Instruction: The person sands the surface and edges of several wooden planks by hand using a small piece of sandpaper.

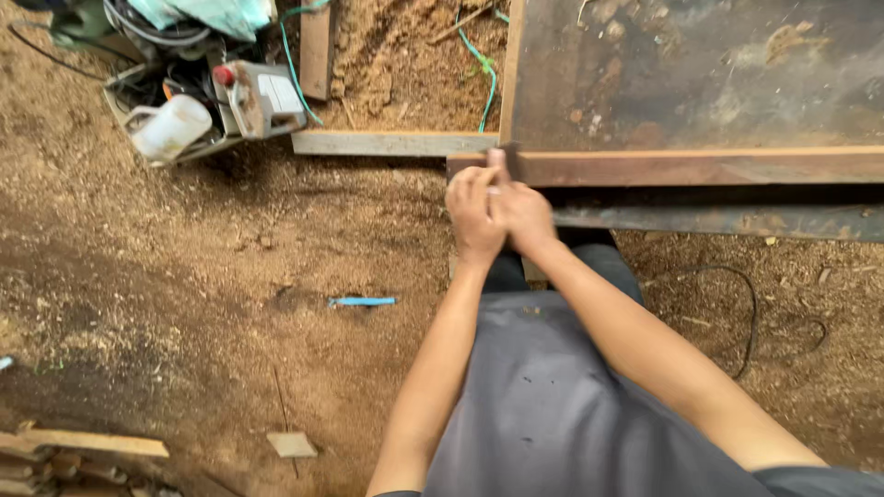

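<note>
Both hands are meeting at the end of the wooden beam [681, 167]. The left hand [473, 213] is curling closed beside it; the right hand [523, 213] is pinching its end. Fingers so close together could get squeezed if the beam shifts.

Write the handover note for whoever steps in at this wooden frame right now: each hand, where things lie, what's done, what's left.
Left hand: at the near left corner of the wooden frame, fingers curled against its end. Whether it pinches anything is too blurred to tell.
Right hand: pressed against the left hand, thumb up on the same corner.
Things: the frame rests on a dark rail; a pale plank lies left of the corner; a blue tool lies on the sawdust ground; a white jug sits among tools at far left.
Done: frame sides meet at the corner.
Left: cannot tell from this view; check the corner joint.
</note>
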